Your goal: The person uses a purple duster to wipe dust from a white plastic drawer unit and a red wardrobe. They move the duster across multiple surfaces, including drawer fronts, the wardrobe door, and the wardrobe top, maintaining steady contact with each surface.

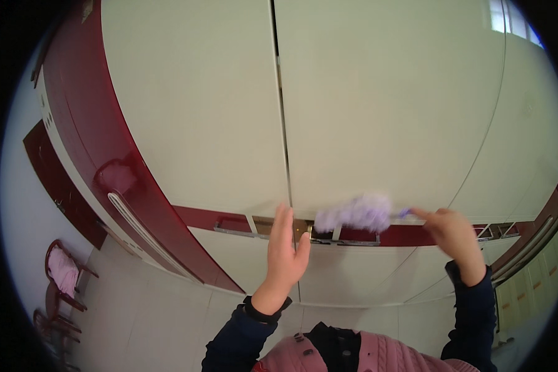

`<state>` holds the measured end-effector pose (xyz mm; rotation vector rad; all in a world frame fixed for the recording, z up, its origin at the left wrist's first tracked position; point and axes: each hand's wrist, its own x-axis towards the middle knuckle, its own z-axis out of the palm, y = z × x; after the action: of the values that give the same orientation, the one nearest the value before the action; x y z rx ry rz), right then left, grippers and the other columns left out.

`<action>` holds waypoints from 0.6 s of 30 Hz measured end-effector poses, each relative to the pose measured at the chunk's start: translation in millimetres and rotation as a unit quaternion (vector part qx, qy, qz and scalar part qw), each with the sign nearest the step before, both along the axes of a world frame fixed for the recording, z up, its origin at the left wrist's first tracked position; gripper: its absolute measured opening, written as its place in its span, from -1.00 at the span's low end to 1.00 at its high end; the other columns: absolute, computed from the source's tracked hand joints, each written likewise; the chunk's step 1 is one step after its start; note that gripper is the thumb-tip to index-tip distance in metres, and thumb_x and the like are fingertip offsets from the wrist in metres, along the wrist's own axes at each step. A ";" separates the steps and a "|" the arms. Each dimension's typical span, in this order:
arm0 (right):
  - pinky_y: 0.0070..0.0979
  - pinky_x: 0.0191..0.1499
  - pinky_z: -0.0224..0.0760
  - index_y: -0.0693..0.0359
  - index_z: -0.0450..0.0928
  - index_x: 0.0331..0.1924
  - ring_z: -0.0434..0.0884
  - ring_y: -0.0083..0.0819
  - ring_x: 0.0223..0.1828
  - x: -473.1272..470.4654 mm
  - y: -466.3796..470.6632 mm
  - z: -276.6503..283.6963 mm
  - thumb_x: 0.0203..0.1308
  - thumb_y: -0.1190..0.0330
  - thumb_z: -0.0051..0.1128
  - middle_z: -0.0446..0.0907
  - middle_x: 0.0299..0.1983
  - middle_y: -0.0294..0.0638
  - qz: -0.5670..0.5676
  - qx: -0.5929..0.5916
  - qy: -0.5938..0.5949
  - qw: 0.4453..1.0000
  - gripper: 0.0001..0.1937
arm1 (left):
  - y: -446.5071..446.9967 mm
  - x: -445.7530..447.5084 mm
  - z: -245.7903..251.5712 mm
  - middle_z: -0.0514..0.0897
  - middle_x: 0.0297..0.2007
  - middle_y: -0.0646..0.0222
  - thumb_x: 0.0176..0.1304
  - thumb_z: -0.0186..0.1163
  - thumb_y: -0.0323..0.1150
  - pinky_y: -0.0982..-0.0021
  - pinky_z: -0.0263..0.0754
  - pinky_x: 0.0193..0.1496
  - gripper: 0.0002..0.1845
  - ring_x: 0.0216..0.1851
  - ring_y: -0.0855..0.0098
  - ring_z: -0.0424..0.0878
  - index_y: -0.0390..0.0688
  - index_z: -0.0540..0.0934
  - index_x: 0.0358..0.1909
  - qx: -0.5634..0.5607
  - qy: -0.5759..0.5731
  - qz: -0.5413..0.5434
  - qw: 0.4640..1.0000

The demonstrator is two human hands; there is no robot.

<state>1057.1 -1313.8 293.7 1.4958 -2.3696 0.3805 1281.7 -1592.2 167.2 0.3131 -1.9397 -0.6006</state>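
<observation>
My right hand [453,235] grips the purple handle of a fluffy lavender duster [355,214]. The duster head, blurred, lies across the red band of the tall cabinet in front of me, partly over a metal handle [358,242]. My left hand [286,251] is raised before the seam between two cream cabinet doors, its fingers straight and the thumb apart, with nothing in it. Whether its fingertips touch the cabinet I cannot tell. The cream door panel [381,107] rises above the duster.
A glossy dark red side panel [135,186] with a long pale handle [144,232] curves down at left. Beyond it stand a dark red door [58,186] and wooden chairs, one holding a pink cloth [63,269]. Pale tiled floor [167,321] lies below.
</observation>
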 end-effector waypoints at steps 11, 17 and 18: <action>-0.30 -0.36 0.48 -0.18 0.61 0.32 0.57 -0.19 -0.45 25.9 -48.2 -52.8 0.24 0.57 0.18 0.51 -0.47 -0.10 0.027 -0.161 -0.021 0.986 -0.42 | 27.9 -5.8 -77.5 0.18 0.57 -0.04 0.46 0.21 -0.45 0.19 0.18 0.55 -0.24 0.61 0.11 0.13 -0.39 0.09 0.58 0.394 -0.047 -0.110 0.911; -0.25 -0.41 0.48 -0.26 0.67 0.25 0.56 -0.17 -0.47 32.5 -42.7 -80.2 0.09 0.54 0.14 0.44 -0.49 -0.17 -0.019 0.011 0.075 0.997 -0.38 | 22.4 -7.3 -96.1 0.12 0.58 -0.11 0.46 0.22 -0.45 0.23 0.15 0.56 -0.20 0.62 0.09 0.11 -0.42 0.03 0.59 0.476 -0.027 -0.118 0.871; -0.25 -0.41 0.47 -0.25 0.70 0.21 0.57 -0.18 -0.47 27.6 -37.0 -74.6 0.09 0.53 0.13 0.45 -0.49 -0.17 -0.031 0.003 0.084 0.996 -0.41 | 22.1 -6.5 -97.7 0.13 0.58 -0.10 0.45 0.22 -0.44 0.23 0.15 0.56 -0.19 0.62 0.09 0.11 -0.42 0.03 0.59 0.485 -0.030 -0.116 0.866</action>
<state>1084.7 -1350.8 219.1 1.3946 -2.2801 0.2236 1275.2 -1570.1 69.4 0.7261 -1.5923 -1.7371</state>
